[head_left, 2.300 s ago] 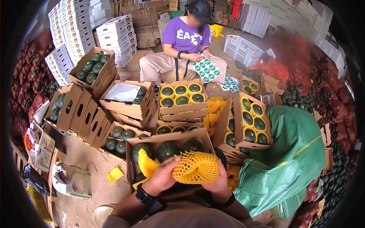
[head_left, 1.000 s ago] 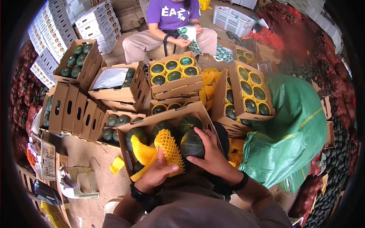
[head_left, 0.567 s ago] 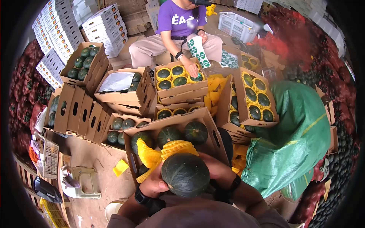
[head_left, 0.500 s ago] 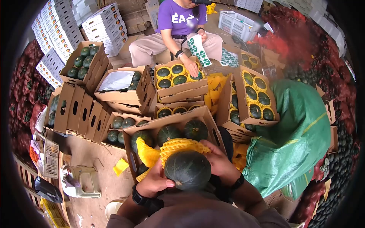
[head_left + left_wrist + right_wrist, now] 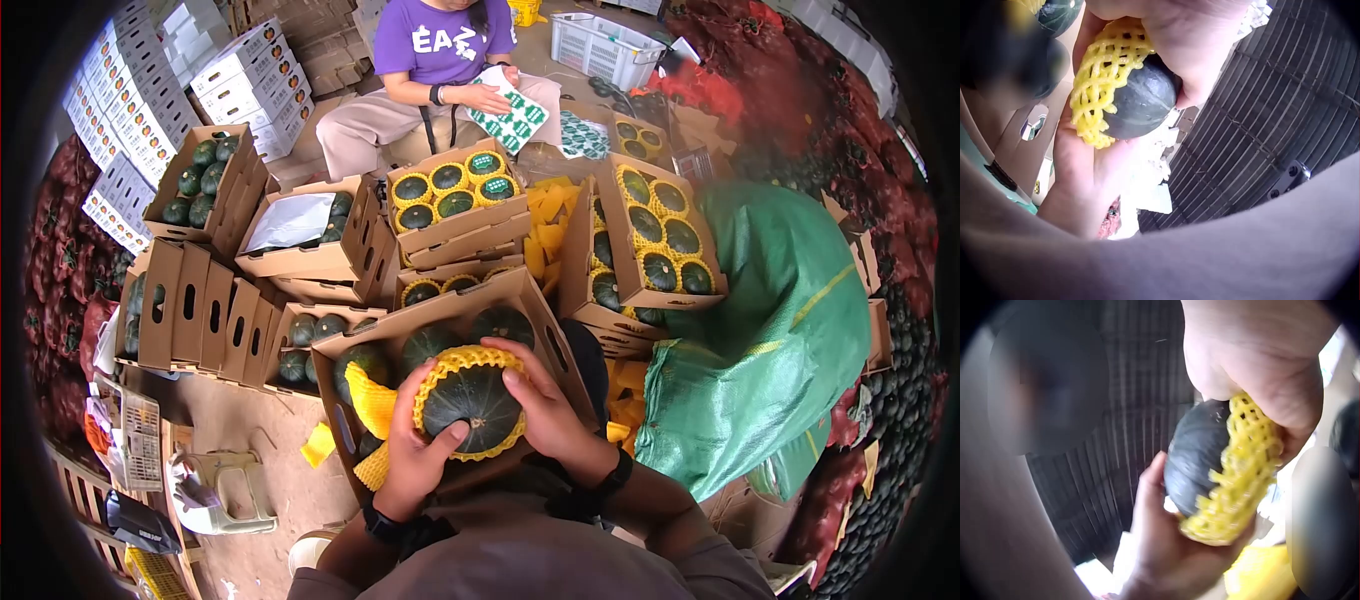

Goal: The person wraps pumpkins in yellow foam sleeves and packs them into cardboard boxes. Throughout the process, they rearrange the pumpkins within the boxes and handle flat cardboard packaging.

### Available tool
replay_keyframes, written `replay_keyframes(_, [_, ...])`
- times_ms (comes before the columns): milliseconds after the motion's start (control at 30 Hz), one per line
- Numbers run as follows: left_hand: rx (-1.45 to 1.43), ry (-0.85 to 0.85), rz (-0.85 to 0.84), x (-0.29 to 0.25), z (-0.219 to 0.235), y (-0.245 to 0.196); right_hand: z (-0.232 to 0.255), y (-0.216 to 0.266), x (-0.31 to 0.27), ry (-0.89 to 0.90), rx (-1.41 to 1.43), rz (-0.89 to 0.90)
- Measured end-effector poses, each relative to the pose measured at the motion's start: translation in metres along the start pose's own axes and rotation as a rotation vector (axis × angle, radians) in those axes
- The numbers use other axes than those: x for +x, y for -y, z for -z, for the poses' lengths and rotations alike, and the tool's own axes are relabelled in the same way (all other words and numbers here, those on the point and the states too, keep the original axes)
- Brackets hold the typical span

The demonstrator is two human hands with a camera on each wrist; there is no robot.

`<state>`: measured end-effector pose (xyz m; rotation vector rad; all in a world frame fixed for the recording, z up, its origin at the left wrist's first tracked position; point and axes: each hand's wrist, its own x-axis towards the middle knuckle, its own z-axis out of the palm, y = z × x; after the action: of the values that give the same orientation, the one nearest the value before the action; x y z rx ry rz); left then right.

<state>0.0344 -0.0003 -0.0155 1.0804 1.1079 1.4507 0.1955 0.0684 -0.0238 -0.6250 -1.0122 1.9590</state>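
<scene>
1. A dark green squash [image 5: 468, 395], partly inside a yellow foam net [image 5: 470, 357], sits between two bare hands above the near end of an open cardboard box [image 5: 420, 306].
2. The left hand [image 5: 412, 460] grips from the near left, fingers curled around the net and thumb pressed on the exposed skin.
3. The right hand [image 5: 548, 418] grips the opposite side, fingers bent over the net's far-right rim; both hands touch the load, neither nearer.
4. The squash is round, showing no clear long axis; its bare face, marked by a pale scar, points up and toward the wearer, with netting around its sides.
5. Just left of the left hand, more yellow netting [image 5: 370, 405] drapes beside squashes in the box.
6. Across the boxes, a person in a purple shirt [image 5: 435, 42] holds a green-and-white printed sheet [image 5: 515, 120].
</scene>
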Motion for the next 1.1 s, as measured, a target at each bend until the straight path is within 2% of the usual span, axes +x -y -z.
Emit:
replay_keyframes(33, [-0.038,-0.026,0.027,0.002,0.002,0.000,-0.006,0.005,-0.006,0.068,-0.288,0.177])
replay_keyframes(133, [0.032,0.014,0.008,0.003,0.003,-0.006,-0.012,0.002,-0.014,0.038,-0.245,0.175])
replay_keyframes(200, [-0.388,0.091,0.025,0.001,-0.004,-0.013,-0.012,0.001,-0.018,-0.005,-0.126,0.155])
replay_keyframes(233, [-0.597,0.129,0.033,-0.001,-0.006,-0.015,-0.010,0.003,-0.019,0.017,-0.377,0.213])
replay_keyframes(267, [-0.653,0.183,0.081,-0.006,-0.004,-0.006,-0.007,0.006,-0.018,0.042,-0.627,0.268])
replay_keyframes(333, [-0.715,0.171,0.300,-0.011,0.010,0.005,-0.010,0.017,-0.019,0.039,-1.077,0.339])
replay_keyframes(367, [-0.745,0.170,0.412,-0.012,0.014,0.006,-0.014,0.021,-0.021,0.090,-1.240,0.440])
replay_keyframes(433, [-0.464,0.161,0.371,-0.015,0.011,0.007,-0.021,0.021,-0.022,0.284,-1.301,0.493])
replay_keyframes(500, [-0.261,0.241,0.160,-0.010,0.015,-0.003,-0.007,0.025,-0.015,0.325,-1.041,0.357])
replay_keyframes(567, [-0.046,0.359,0.314,-0.010,0.037,-0.027,0.023,0.031,-0.007,0.426,-0.768,0.294])
replay_keyframes(600, [0.151,0.365,0.264,-0.009,0.048,-0.032,0.029,0.030,-0.011,0.344,-0.578,0.173])
replay_keyframes(633, [0.486,0.324,0.184,-0.012,0.048,-0.030,0.034,0.029,-0.011,0.265,-0.628,0.214])
replay_keyframes(700, [1.157,0.232,0.013,-0.023,0.050,-0.024,0.041,0.039,-0.012,0.246,-1.298,0.215])
replay_keyframes(733, [1.214,0.189,-0.025,-0.029,0.053,-0.007,0.039,0.037,-0.014,0.256,-1.620,0.190])
replay_keyframes(767, [1.215,0.185,-0.021,-0.031,0.056,0.003,0.045,0.028,-0.016,0.300,-1.822,-0.016])
replay_keyframes(833, [1.218,0.185,-0.012,-0.034,0.063,0.011,0.041,0.010,-0.015,0.282,-1.978,-0.106])
replay_keyframes(967, [1.169,0.146,-0.065,-0.038,0.071,0.004,0.040,0.006,-0.021,0.218,-1.959,0.009])
replay_keyframes(1033, [1.118,0.129,-0.008,-0.041,0.070,-0.014,0.048,0.013,-0.026,0.229,-1.905,0.109])
replay_keyframes(1100, [1.007,0.124,0.065,-0.042,0.064,-0.035,0.038,0.019,-0.023,0.126,-1.581,0.226])
